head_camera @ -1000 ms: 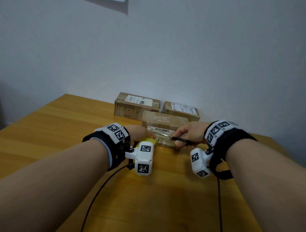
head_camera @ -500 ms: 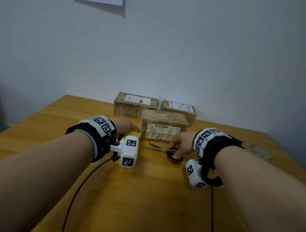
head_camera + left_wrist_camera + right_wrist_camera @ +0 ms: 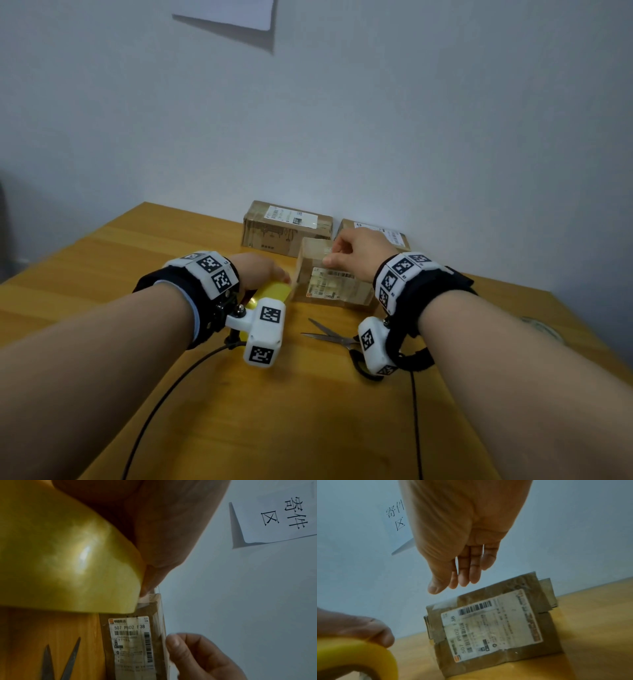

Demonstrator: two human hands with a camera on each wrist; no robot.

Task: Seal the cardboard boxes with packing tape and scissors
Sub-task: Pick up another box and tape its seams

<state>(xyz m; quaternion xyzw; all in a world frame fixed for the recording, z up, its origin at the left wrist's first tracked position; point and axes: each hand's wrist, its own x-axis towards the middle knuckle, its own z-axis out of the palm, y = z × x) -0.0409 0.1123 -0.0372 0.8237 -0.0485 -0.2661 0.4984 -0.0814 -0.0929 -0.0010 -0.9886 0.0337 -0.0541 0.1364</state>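
Note:
The nearest cardboard box (image 3: 329, 284) carries a barcode label on the side facing me and stands on the wooden table (image 3: 102, 260). My left hand (image 3: 270, 274) grips a yellow tape roll (image 3: 270, 294) against the box's left end; the roll (image 3: 68, 561) fills the left wrist view. My right hand (image 3: 330, 255) hovers at the box's top edge, its fingers (image 3: 465, 574) straight and holding nothing. Whether they touch the box is unclear. The scissors (image 3: 329, 337) lie on the table with blades apart, just in front of the box and under my right wrist.
Two more labelled boxes stand against the wall, one back left (image 3: 286, 226) and one back right (image 3: 387, 233). A paper sign (image 3: 239, 13) hangs on the wall. A pale round thing (image 3: 541, 329) lies near the table's right edge. Wrist cables trail toward me.
My right hand has laid the scissors on the table and risen to the near box's top edge. The left hand stays at the box's left end with the tape roll.

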